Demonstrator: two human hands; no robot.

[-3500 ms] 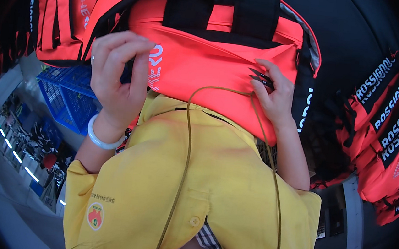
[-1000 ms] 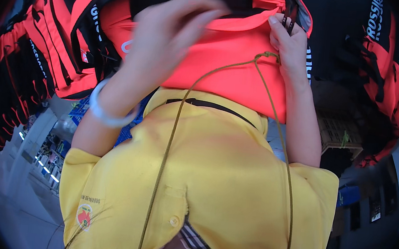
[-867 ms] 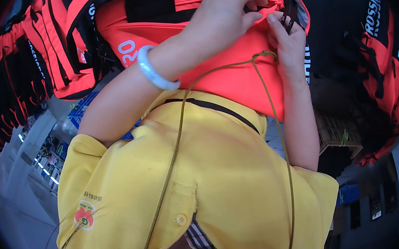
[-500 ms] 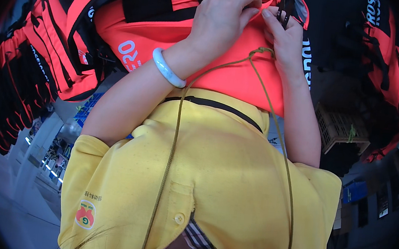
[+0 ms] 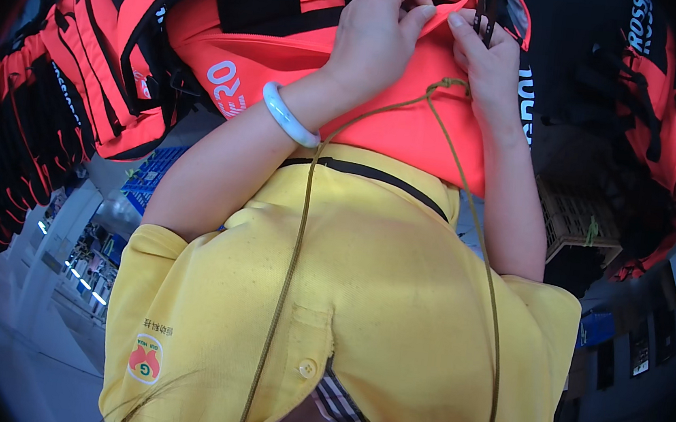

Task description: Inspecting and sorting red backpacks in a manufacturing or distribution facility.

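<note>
At twelve o'clock our left hand [image 5: 375,42] pinches the bag [image 5: 295,62], at one our right hand [image 5: 486,69] clutches snips [image 5: 485,18] (work under way; what remains we cannot tell).

Red bag [image 5: 402,140] clipped by top edge. Left hand [image 5: 379,40] hides part of its pocket edge; fingertip contact too small to tell. Right hand [image 5: 486,63] partly hides black snips [image 5: 484,22]. Cord [image 5: 299,236] runs off the bottom.
</note>
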